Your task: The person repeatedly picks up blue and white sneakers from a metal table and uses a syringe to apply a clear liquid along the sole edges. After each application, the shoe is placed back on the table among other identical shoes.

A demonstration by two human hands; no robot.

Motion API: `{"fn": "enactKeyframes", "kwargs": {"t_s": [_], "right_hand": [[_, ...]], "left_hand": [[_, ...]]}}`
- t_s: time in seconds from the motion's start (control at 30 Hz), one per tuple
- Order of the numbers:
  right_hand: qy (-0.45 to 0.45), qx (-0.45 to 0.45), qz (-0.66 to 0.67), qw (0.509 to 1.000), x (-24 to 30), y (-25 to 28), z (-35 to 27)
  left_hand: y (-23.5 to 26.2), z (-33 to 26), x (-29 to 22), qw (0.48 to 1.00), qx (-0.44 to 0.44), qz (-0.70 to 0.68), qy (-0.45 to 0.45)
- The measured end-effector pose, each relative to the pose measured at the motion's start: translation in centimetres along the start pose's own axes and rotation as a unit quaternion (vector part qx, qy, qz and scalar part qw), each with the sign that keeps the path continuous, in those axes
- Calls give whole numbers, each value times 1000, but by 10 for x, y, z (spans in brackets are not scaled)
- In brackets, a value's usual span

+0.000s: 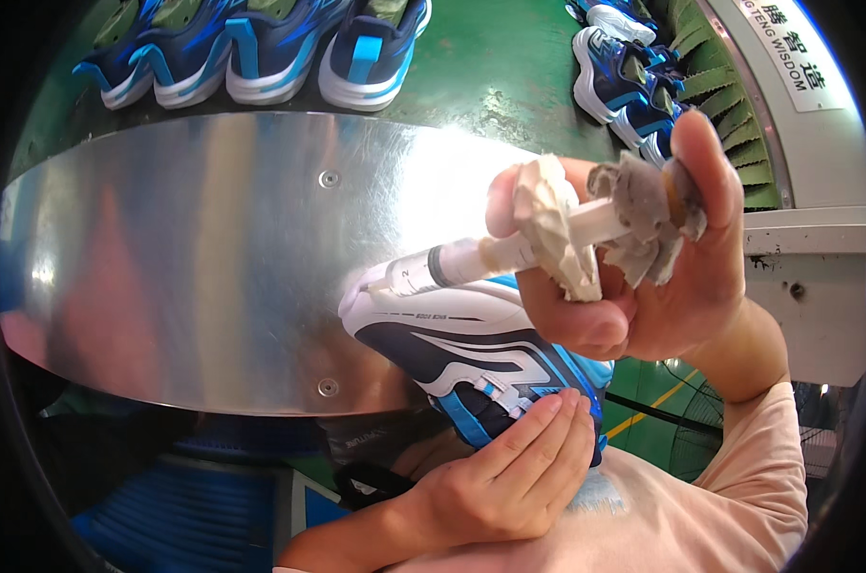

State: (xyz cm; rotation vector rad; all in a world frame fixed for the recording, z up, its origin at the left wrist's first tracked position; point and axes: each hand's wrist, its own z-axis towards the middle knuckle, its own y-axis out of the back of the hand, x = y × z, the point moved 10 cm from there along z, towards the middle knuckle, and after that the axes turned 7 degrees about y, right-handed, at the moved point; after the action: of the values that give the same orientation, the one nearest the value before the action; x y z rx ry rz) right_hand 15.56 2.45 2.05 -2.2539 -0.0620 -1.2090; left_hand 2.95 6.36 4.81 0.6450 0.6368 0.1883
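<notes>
A navy, white and blue sneaker (414, 353) lies tilted at the near edge of the metal plate, its white sole edge uppermost. My left hand (519, 477) is closed on its upper near the laces, fingers pressed together. In my right hand (681, 296) is a clear syringe (452, 265), with ragged pale and grey wrapping around its finger flange and plunger end. The thumb presses on the plunger end while the fingers hook around the flange. The syringe's tip points left and meets, or hovers just over, the white sole at one end of the shoe.
The curved shiny metal plate (165, 286) has screws in it. Beyond it, several matching sneakers (261, 57) stand in a row on a green surface (490, 76). More shoes (624, 86) sit at the far right, beside a green-flapped machine opening (729, 105) and its pale housing (805, 277).
</notes>
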Motion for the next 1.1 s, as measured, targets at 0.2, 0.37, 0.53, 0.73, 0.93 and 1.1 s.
{"fn": "enactKeyframes", "kwargs": {"t_s": [0.2,0.37,0.53,0.73,0.93,1.1], "right_hand": [[67,-20,105,992,13,-15,7],[76,-33,18,996,17,-12,-22],[48,-60,-61,995,10,16,-65],[50,-69,-51,995,-16,35,-110],[80,-67,14,994,-40,41,-144],[119,-54,69,989,-54,44,-159]], "left_hand": [[0,0,2,1000,-9,-5,-2],[7,1,3,1000,-16,-8,0],[3,6,3,999,31,-20,-14],[-8,2,-8,997,80,12,3],[-12,6,-14,993,98,58,13],[-16,6,-18,989,104,108,15]]}}
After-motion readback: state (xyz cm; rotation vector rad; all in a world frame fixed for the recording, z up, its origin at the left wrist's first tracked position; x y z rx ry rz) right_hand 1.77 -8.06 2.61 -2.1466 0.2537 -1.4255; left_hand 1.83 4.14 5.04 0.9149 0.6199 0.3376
